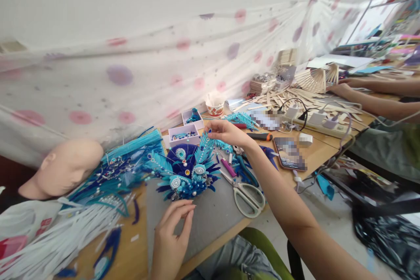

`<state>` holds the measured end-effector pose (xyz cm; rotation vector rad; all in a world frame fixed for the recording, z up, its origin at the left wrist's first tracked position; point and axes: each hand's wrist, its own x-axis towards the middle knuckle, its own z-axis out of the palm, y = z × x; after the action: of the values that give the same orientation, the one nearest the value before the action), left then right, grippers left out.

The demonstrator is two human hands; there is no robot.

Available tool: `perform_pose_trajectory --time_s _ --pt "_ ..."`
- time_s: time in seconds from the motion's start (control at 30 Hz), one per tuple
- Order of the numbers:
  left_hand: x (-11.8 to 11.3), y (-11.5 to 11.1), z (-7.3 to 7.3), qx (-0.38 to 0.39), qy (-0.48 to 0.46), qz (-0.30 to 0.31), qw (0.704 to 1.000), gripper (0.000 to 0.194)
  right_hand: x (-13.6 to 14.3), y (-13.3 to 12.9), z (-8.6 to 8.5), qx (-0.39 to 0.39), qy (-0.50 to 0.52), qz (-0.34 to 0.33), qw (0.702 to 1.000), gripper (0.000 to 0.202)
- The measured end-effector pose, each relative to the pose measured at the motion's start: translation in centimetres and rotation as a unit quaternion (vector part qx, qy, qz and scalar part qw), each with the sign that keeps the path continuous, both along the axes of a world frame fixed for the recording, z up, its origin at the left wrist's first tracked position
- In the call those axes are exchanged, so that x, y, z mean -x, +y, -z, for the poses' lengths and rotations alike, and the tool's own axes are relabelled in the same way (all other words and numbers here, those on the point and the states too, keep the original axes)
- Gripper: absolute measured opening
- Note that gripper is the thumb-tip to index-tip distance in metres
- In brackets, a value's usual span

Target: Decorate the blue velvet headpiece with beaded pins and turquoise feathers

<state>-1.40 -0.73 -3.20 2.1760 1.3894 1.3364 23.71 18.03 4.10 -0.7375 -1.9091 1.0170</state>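
Note:
A blue and turquoise beaded headpiece point(188, 168) with feather-like leaves lies on the grey mat point(210, 223). My right hand point(226, 132) reaches to the top of its right-hand leaf point(204, 151), thumb and fingers closed together at the tip. Just below the headpiece, near its lower edge, is my left hand point(175, 227); its thumb and fingertips are brought close together, and whatever may be between them is too small to make out. White-handled scissors point(248, 200) and a purple tool point(228, 167) lie right of the headpiece.
Bead boxes point(183, 135) and a paper cup point(215, 105) stand behind. A mannequin head point(67, 168) and blue feathery strips point(131, 157) are at left. A phone point(290, 154), an orange-black tool point(260, 136) and a power strip point(321, 127) lie right. Another person's hands point(344, 89) are beyond, by wooden sticks.

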Motion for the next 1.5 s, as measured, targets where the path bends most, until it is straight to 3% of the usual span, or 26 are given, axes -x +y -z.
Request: perform_pose_trajectory --time_s 0.33,0.7,0.97,1.33,1.5 --pt "-0.3 0.4 0.7 0.004 0.039 0.024 0.999 0.017 0.6 0.0 1.2 0.045 -0.002 -0.02 0.999 0.017" --pt "-0.4 0.8 1.7 0.022 0.059 -0.018 0.998 0.017 0.4 -0.7 2.3 0.063 0.021 0.027 0.997 0.022" --pt "-0.2 0.2 2.3 0.052 0.056 -0.017 0.997 0.02 -0.1 -1.2 2.8 0.093 0.034 0.029 0.995 0.039" --pt "1.5 0.6 4.0 0.03 0.082 -0.003 0.996 0.019 0.2 -1.5 3.4 0.1 0.067 0.099 0.988 0.042" --pt "1.3 0.6 3.2 0.007 0.051 0.011 0.999 0.017 -0.2 -1.3 2.1 0.077 0.096 0.143 0.982 0.044"
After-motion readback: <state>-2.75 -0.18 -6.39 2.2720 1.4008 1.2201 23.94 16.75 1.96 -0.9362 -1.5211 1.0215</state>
